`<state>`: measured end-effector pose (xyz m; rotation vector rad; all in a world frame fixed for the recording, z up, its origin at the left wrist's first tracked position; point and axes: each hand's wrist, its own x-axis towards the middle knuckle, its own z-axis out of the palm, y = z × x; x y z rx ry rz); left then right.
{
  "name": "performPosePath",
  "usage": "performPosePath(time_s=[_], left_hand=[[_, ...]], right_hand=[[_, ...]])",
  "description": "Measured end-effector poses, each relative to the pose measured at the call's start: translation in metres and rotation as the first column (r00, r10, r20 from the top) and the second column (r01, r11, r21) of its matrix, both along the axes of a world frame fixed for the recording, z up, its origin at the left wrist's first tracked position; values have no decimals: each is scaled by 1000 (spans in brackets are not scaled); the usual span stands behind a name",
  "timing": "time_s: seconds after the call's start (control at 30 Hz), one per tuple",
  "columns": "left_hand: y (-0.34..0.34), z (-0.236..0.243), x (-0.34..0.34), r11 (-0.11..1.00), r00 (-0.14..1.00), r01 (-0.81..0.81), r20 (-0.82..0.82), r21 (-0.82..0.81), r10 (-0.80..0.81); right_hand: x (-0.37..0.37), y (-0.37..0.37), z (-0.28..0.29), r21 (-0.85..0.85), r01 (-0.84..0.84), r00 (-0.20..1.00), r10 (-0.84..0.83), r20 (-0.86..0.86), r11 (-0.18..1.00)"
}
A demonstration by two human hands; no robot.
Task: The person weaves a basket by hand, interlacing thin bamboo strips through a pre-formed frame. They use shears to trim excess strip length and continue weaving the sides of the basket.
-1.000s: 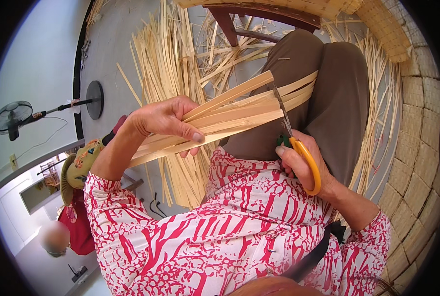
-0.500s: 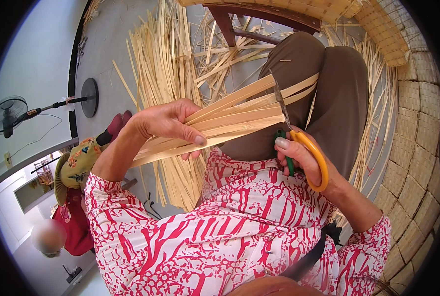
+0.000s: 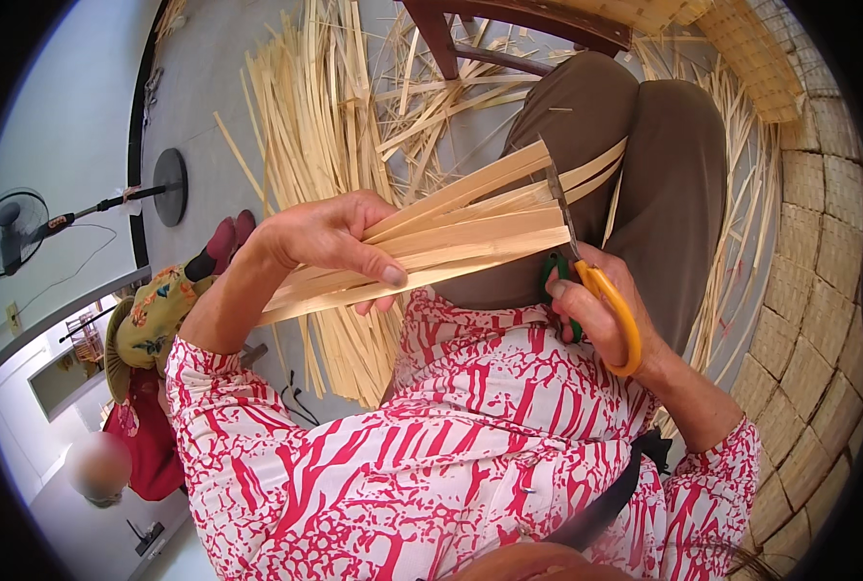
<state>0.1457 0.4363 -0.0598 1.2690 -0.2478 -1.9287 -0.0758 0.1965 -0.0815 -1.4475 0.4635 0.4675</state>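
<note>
Left hand [image 3: 325, 237] is closed around a bundle of flat bamboo strips [image 3: 451, 237] fanning toward two o'clock. Right hand [image 3: 601, 315] grips orange-handled scissors [image 3: 586, 271], whose blades meet the strips' ends at twelve o'clock of that hand.

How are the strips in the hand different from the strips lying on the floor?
The held strips are gathered in a neat bundle, gripped by the left hand; the floor strips lie loose and scattered, crossing each other. The held strips' ends line up at the scissors in the right hand; the floor strips end unevenly. The held strips look broader than the floor strips. Both are pale tan, flat and thin.
</note>
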Motion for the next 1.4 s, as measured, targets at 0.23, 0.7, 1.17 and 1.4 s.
performPosePath(time_s=[0.23, 0.7, 1.17, 1.4], left_hand=[[-1, -3, -1, 998, 997, 66, 29, -13, -65], [5, -10, -3, 999, 1000, 18, -13, -38, -19], [-27, -7, -18, 950, 947, -283, 118, -132, 298], [-113, -2, -15, 953, 905, -301, 306, -31, 296]], right_hand=[[5, -2, 17, 308, 232, 951, -149, -272, 923], [7, 18, -3, -129, 158, 982, -142, 126, 979], [-97, -90, 25, -544, 446, 895, -373, 245, 711], [-179, -193, -230, -922, -90, 767, -564, -305, 376]])
